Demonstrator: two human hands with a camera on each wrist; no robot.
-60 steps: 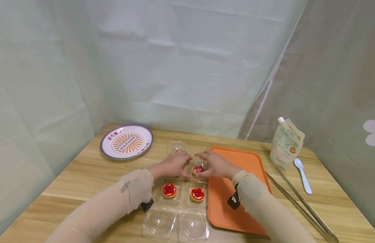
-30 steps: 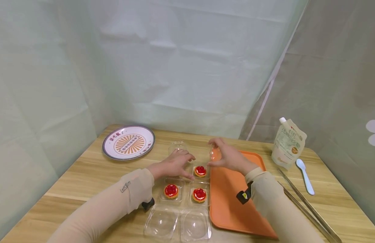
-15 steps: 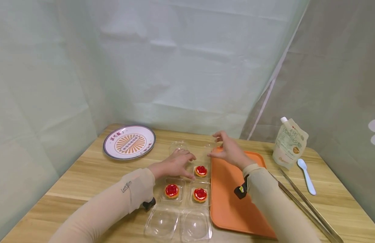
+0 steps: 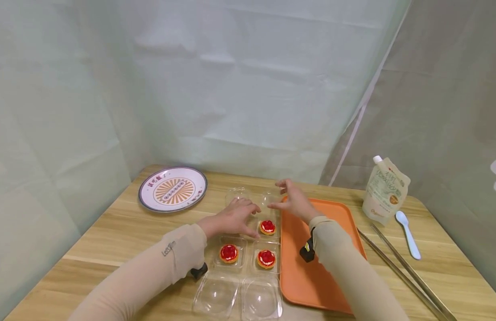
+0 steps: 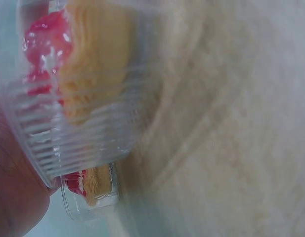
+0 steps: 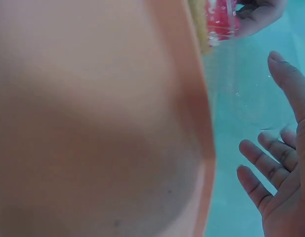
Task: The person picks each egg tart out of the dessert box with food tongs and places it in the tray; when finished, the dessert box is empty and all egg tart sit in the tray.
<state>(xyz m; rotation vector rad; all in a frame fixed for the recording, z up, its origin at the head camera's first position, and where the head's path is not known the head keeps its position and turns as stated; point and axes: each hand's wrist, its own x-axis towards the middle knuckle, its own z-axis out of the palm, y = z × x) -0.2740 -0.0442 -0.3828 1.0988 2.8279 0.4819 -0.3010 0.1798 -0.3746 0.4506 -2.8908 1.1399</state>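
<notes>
Clear plastic clamshell boxes with red-topped tarts sit in a two-by-two block. In the head view, tarts show at the near left, near right and far right. My left hand lies over the far left box, mostly hiding it, thumb and fingers apart beside the far right box. Another tart shows beyond the nearest one in the left wrist view. My right hand hovers by the far right box's folded-back lid. Its fingers are spread, holding nothing, in the right wrist view.
An orange tray lies right of the boxes, under my right forearm. Farther right are metal tongs, a pale blue spoon and a spouted pouch. A patterned plate stands back left. Nearer lids point toward me.
My right hand has lifted the far right box's lid off its tart and swung it back, then let go and shifted slightly left. My left hand has stayed almost still.
</notes>
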